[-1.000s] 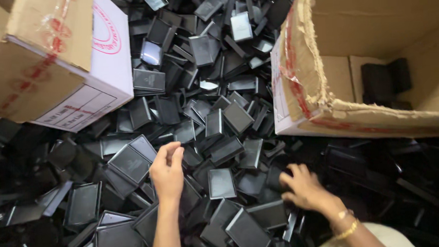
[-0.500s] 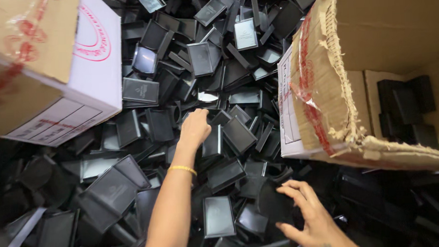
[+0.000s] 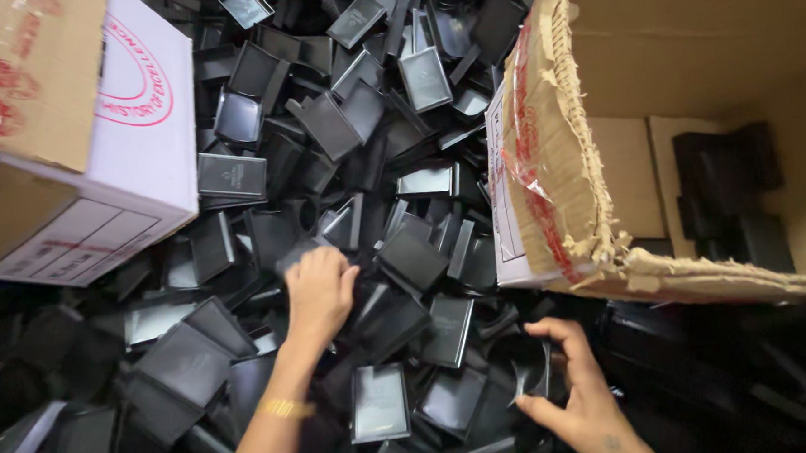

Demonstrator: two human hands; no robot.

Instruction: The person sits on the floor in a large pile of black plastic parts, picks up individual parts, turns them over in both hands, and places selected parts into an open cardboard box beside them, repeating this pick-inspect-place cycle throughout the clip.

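A deep heap of small black rectangular cases [image 3: 379, 401] and lids covers the floor. My left hand [image 3: 318, 289], with a gold bangle on the wrist, reaches into the middle of the heap with fingers curled down onto a black case [image 3: 297, 251]. My right hand [image 3: 581, 400] is lower right, fingers bent around the edge of an open black case [image 3: 529, 368]. A torn open cardboard box [image 3: 592, 200] at the right holds several black cases [image 3: 723, 185] on its bottom.
A closed white and brown cardboard box [image 3: 101, 158] with a red round stamp stands at the upper left on the heap. The torn box rim hangs ragged near my right hand. Dark shadow covers the lower right.
My left hand has pulled back toward me from the far part of the heap. My right hand has closed in on a case at the lower right. The view has shifted slightly.
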